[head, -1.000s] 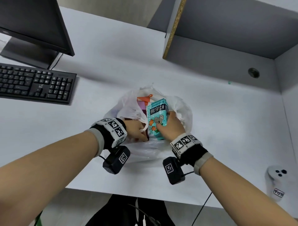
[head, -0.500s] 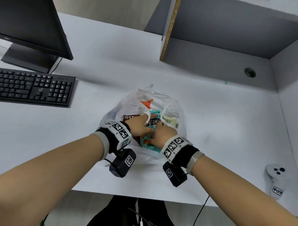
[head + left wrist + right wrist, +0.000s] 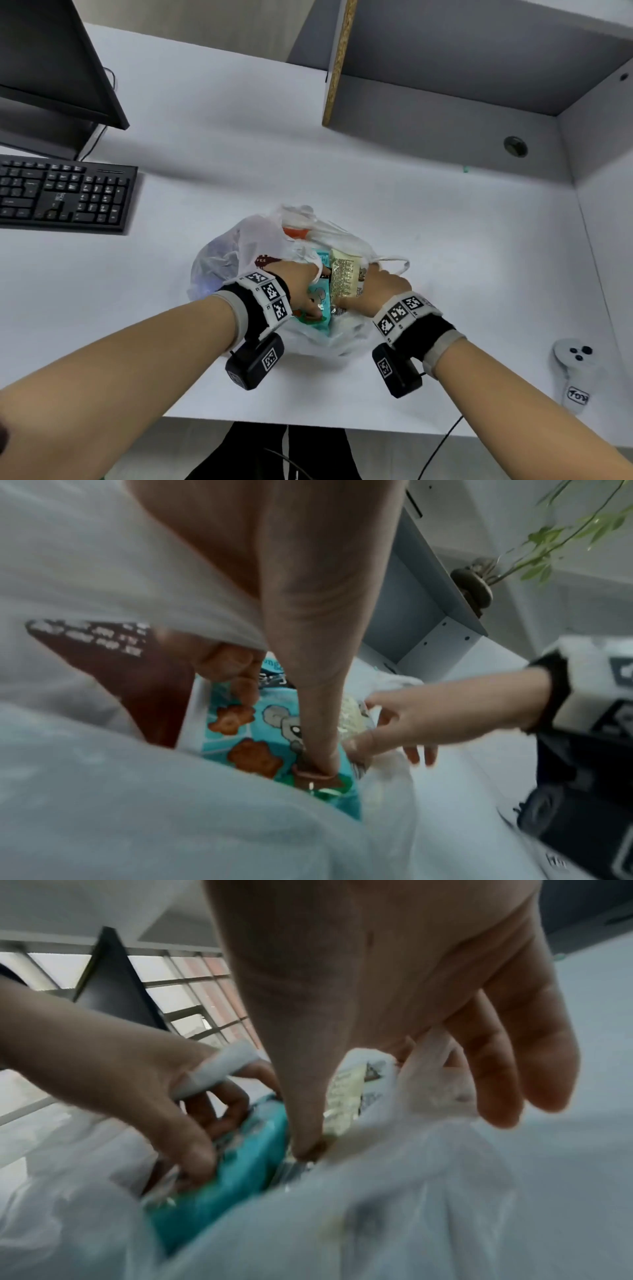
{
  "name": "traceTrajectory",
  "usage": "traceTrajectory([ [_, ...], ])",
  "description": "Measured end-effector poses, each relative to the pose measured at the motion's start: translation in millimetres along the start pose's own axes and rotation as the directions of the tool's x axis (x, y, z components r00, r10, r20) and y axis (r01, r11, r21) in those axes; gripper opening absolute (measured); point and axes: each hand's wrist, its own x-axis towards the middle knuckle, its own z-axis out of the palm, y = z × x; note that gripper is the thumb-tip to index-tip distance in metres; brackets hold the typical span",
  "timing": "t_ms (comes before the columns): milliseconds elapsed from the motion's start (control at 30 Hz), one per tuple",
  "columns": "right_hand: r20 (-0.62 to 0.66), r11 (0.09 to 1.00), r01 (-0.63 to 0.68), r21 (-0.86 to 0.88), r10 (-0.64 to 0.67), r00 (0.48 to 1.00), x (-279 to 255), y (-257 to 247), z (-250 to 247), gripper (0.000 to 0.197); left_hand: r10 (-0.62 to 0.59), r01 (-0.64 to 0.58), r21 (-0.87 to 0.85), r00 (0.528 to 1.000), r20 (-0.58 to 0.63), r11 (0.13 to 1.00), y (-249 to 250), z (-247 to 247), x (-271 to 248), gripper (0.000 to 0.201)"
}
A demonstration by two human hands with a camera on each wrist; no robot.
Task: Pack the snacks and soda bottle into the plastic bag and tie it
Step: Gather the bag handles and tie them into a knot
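Observation:
A white plastic bag [image 3: 239, 246] sits mid-table holding a teal biscuit packet [image 3: 320, 301], a cream packet [image 3: 344, 277], a brown packet [image 3: 262, 261] and the soda bottle, of which only the orange cap [image 3: 296, 233] shows. My left hand [image 3: 301, 284] is in the bag's mouth. Its fingers curl round a strip of the bag's handle [image 3: 219, 1066] and its thumb [image 3: 318, 750] presses on the teal packet [image 3: 240, 737]. My right hand [image 3: 383, 287] grips the bag's right edge [image 3: 428, 1096], thumb inside beside the cream packet [image 3: 342, 1096], fingers outside. The other handle loop [image 3: 394, 262] lies to the right.
A black keyboard [image 3: 65, 195] and monitor [image 3: 51, 68] stand at the left. A grey shelf unit [image 3: 445, 102] lies behind. A white controller [image 3: 575, 373] lies near the front right edge. The table's front edge [image 3: 308, 421] is close below the bag.
The teal packet stood upright in the bag under my right hand; it now lies lower inside. My left hand moved onto it, and my right hand shifted right to the bag's edge.

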Motion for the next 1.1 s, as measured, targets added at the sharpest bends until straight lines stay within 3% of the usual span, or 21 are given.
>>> traceTrajectory([
  [133, 0.015, 0.961, 0.155, -0.23, -0.156, 0.988, -4, 4, -18, 0.059, 0.0, 0.0, 0.014, 0.999, -0.035, 1.0, 4, 14, 3, 0.066],
  [200, 0.018, 0.936, 0.251, -0.245, -0.255, 0.967, -7, 8, -27, 0.043, -0.009, 0.008, -0.022, 0.999, -0.031, 1.0, 5, 15, 2, 0.072],
  [300, 0.038, 0.91, 0.397, -0.12, -0.395, 0.918, -18, 18, -40, 0.034, -0.006, 0.004, -0.061, 0.999, -0.032, 0.998, 2, 12, 2, 0.066],
  [400, 0.122, 0.876, 0.452, 0.166, -0.473, 0.872, -32, 39, -63, 0.024, 0.009, -0.011, -0.078, 1.0, -0.026, 0.997, -1, 8, 1, 0.06],
  [500, 0.059, 0.81, 0.484, 0.33, -0.529, 0.846, -49, 60, -99, 0.021, 0.019, -0.022, -0.063, 0.999, -0.038, 0.998, -4, 9, -2, 0.049],
  [600, -0.05, 0.791, 0.48, 0.379, -0.5, 0.864, -62, 67, -122, 0.01, -0.007, 0.008, -0.233, 1.0, 0.004, 0.972, -7, 1, -9, 0.047],
  [633, -0.109, 0.776, 0.465, 0.426, -0.466, 0.878, -64, 65, -123, 0.003, -0.008, 0.01, -0.351, 1.0, 0.007, 0.936, -10, -5, -12, 0.044],
  [700, -0.258, 0.696, 0.448, 0.561, -0.367, 0.894, -60, 58, -118, 0.011, -0.032, 0.014, -0.658, 0.999, -0.016, 0.753, -19, -21, -24, 0.028],
  [733, -0.333, 0.63, 0.462, 0.625, -0.32, 0.887, -58, 53, -114, 0.011, -0.069, -0.005, -0.75, 0.995, -0.068, 0.662, -25, -30, -33, 0.022],
  [800, -0.446, 0.469, 0.503, 0.726, -0.234, 0.864, -56, 42, -107, 0.019, -0.171, -0.098, -0.819, 0.957, -0.233, 0.565, -38, -52, -52, 0.019],
  [867, -0.481, 0.263, 0.485, 0.834, -0.083, 0.873, -52, 36, -101, 0.029, -0.268, -0.193, -0.863, 0.899, -0.346, 0.466, -50, -76, -70, 0.018],
  [967, -0.374, 0.144, 0.353, 0.924, 0.158, 0.914, -46, 29, -104, 0.045, -0.43, -0.267, -0.915, 0.819, -0.38, 0.301, -70, -106, -88, 0.011],
  [1033, -0.21, 0.198, 0.178, 0.964, 0.151, 0.966, -42, 30, -109, 0.051, -0.509, -0.272, -0.941, 0.792, -0.337, 0.2, -77, -120, -94, 0.011],
  [1100, -0.077, 0.485, 0.036, 0.874, 0.065, 0.995, -41, 30, -111, 0.036, -0.525, -0.241, -0.952, 0.794, -0.306, 0.19, -76, -128, -97, 0.009],
])
